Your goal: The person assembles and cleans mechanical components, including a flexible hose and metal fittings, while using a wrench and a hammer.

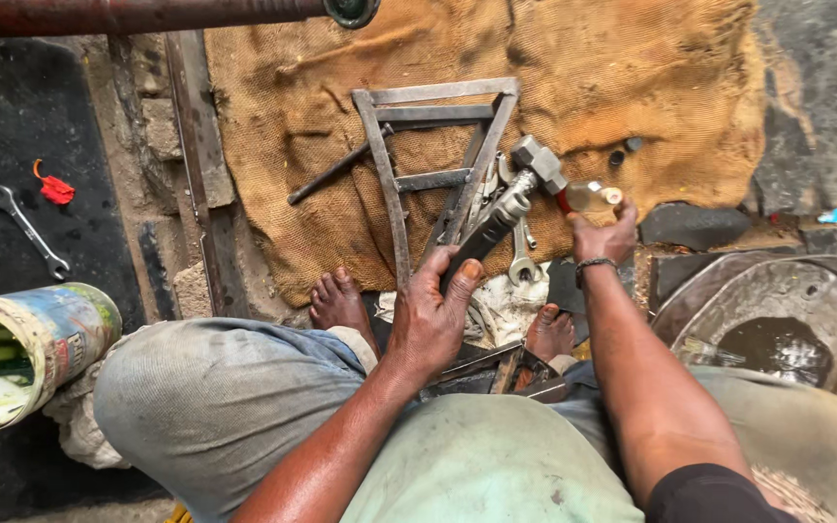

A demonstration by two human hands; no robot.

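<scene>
Presently, items within your reach:

1. Left hand: closed around the dark handle of a metal tool, whose head lies against the frame. A loose grip could let the head skid off the bar towards your bare feet.
2. Right hand: fingers curled at a small pale cylindrical piece beside the hammer; whether you grip it or only touch it, I cannot tell. Judged risk: it may roll off the sacking.
3. Hammer: head up, red shaft, resting among the tools just beside your right hand; a nudge could topple it.
4. Metal frame: flat on the sacking, its lower bar near your left foot. If it shifts, toes are exposed.
5. Spanner: lying under the tool, near your right foot.
6. Metal basin: at right, holding dark liquid; an elbow could tip it.
</scene>
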